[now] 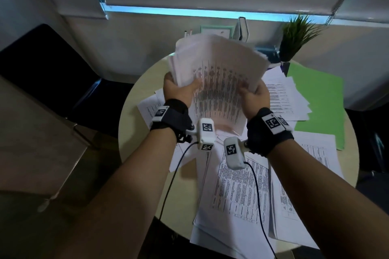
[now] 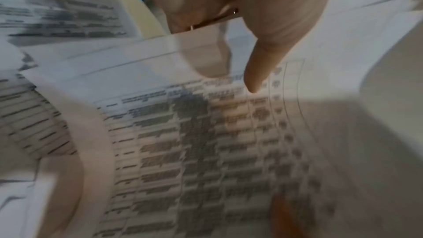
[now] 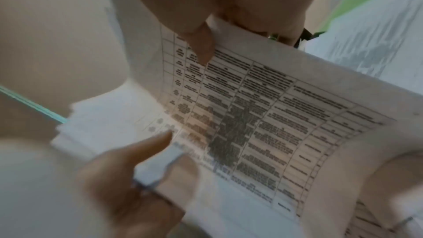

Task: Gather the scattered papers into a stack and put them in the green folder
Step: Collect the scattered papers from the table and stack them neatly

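I hold a thick stack of printed papers (image 1: 216, 82) up above the round table, its top sheet a dense table of text. My left hand (image 1: 179, 88) grips the stack's left edge, thumb on the top sheet. My right hand (image 1: 253, 92) grips its right edge. The stack bows between them. In the left wrist view my thumb (image 2: 258, 71) lies on the top sheet (image 2: 194, 142). The right wrist view shows my right thumb (image 3: 201, 46) on the sheet (image 3: 263, 124) and my left hand (image 3: 128, 166) opposite. The green folder (image 1: 322, 107) lies open at the table's right, partly under loose papers (image 1: 282, 99).
More loose sheets (image 1: 242, 191) cover the near and right part of the beige table (image 1: 134, 132). A potted plant (image 1: 294, 38), an upright binder (image 1: 242, 27) and a framed card (image 1: 216, 30) stand at the back. A dark chair (image 1: 48, 65) is at left.
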`<control>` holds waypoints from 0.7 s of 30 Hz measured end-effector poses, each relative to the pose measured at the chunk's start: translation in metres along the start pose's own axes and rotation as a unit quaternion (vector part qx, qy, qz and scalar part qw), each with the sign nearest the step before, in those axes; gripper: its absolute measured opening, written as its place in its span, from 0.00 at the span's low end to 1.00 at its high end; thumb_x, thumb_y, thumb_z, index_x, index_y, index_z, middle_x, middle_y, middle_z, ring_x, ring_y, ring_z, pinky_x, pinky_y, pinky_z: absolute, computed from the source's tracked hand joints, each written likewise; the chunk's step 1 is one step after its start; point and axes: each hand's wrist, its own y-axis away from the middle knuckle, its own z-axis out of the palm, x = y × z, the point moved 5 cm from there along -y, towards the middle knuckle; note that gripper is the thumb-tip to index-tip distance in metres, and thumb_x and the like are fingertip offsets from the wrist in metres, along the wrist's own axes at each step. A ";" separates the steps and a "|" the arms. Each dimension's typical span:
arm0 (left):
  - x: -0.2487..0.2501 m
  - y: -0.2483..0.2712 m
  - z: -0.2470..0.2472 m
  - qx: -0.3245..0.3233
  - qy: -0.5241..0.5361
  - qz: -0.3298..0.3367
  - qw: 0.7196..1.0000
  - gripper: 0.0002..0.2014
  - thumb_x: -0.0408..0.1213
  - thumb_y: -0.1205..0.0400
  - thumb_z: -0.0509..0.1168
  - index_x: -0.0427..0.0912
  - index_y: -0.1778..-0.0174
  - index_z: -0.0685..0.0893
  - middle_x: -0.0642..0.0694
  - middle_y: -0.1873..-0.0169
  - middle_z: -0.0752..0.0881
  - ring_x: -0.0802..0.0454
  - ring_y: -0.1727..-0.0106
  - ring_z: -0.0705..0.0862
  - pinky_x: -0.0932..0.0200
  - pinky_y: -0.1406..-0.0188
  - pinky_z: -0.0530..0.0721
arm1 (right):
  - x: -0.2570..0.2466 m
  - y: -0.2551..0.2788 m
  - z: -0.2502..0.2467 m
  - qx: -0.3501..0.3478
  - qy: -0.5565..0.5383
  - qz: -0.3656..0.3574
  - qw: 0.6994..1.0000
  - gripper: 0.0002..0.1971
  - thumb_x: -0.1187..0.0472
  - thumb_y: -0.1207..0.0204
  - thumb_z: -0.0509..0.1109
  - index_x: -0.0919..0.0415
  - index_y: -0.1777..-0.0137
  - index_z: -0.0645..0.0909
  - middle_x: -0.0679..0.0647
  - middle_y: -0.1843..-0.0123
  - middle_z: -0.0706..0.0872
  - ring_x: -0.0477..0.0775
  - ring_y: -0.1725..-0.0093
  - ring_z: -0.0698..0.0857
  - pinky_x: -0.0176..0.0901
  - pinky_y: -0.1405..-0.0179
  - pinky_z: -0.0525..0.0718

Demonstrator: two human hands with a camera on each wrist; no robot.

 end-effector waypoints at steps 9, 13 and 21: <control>0.011 0.002 0.020 0.012 0.012 0.013 1.000 0.20 0.37 0.33 0.80 0.39 0.46 0.85 0.47 0.56 0.89 0.53 0.58 0.88 0.66 0.66 0.84 | -0.027 0.001 0.005 -0.002 -0.016 -0.045 0.999 0.12 0.70 0.18 0.59 0.59 0.38 0.76 0.38 0.55 0.81 0.31 0.58 0.79 0.19 0.71 0.75; 0.007 -0.004 0.007 -0.028 -0.031 0.021 0.999 0.23 0.34 0.32 0.80 0.38 0.43 0.84 0.47 0.52 0.89 0.53 0.54 0.88 0.67 0.62 0.86 | -0.015 0.003 -0.004 -0.007 0.003 -0.027 1.000 0.15 0.65 0.22 0.69 0.58 0.37 0.75 0.43 0.51 0.84 0.39 0.54 0.83 0.31 0.62 0.79; -0.005 -0.001 0.006 -0.036 -0.057 -0.011 0.998 0.16 0.30 0.26 0.75 0.36 0.43 0.84 0.46 0.52 0.88 0.45 0.49 0.88 0.55 0.49 0.85 | -0.006 0.002 -0.007 -0.004 0.011 0.013 1.000 0.16 0.66 0.18 0.63 0.61 0.31 0.76 0.49 0.43 0.85 0.51 0.42 0.82 0.43 0.45 0.80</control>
